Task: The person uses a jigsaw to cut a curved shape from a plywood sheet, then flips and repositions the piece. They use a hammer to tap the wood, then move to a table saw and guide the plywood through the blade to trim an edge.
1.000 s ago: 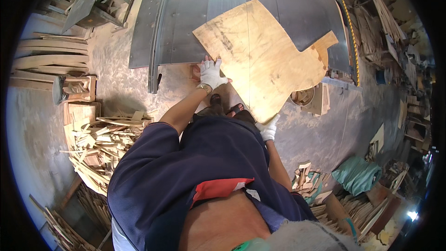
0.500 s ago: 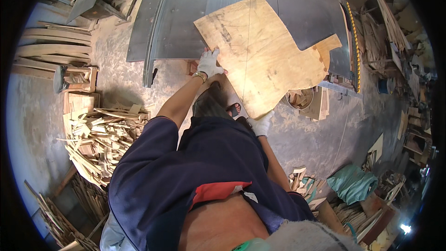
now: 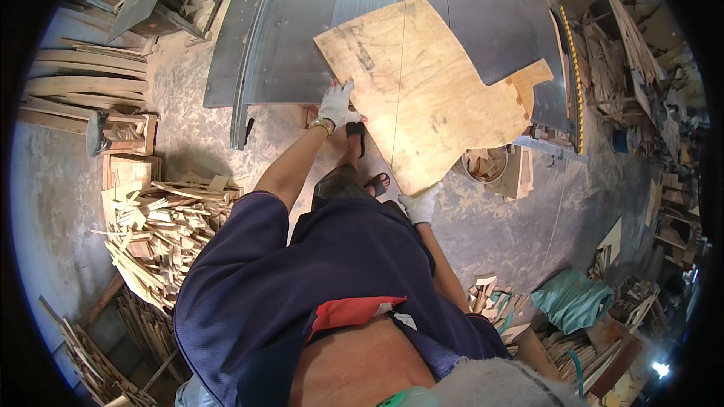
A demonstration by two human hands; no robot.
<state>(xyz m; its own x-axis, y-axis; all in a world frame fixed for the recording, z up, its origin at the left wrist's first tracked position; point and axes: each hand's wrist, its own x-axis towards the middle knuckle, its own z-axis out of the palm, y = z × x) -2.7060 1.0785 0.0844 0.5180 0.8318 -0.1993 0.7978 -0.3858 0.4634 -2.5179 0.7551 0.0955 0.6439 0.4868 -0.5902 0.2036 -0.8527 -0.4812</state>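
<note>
A large, irregularly cut plywood sheet [image 3: 422,94] with a curved right side lies partly over a grey metal machine table [image 3: 290,68] and juts out toward me. A thin dark line runs across its face. My left hand [image 3: 339,105], in a white glove with fingertips bare, grips the sheet's left edge. At the near corner, my right hand [image 3: 421,205], also gloved, is closed on the sheet; its fingers are partly hidden beneath. A narrower wooden piece [image 3: 532,79] shows at the sheet's right end.
A round bin of offcuts [image 3: 486,164] stands below the table's right side. To my left is a heap of wood scraps [image 3: 170,230], with curved boards [image 3: 87,79] stacked farther off. A green sack [image 3: 573,300] sits at the lower right. A yellow-edged strip [image 3: 576,83] borders the table.
My left foot has come into view ahead, below the table edge, as my leg shifted. Both hands keep their hold, and the plywood sheet has barely moved.
</note>
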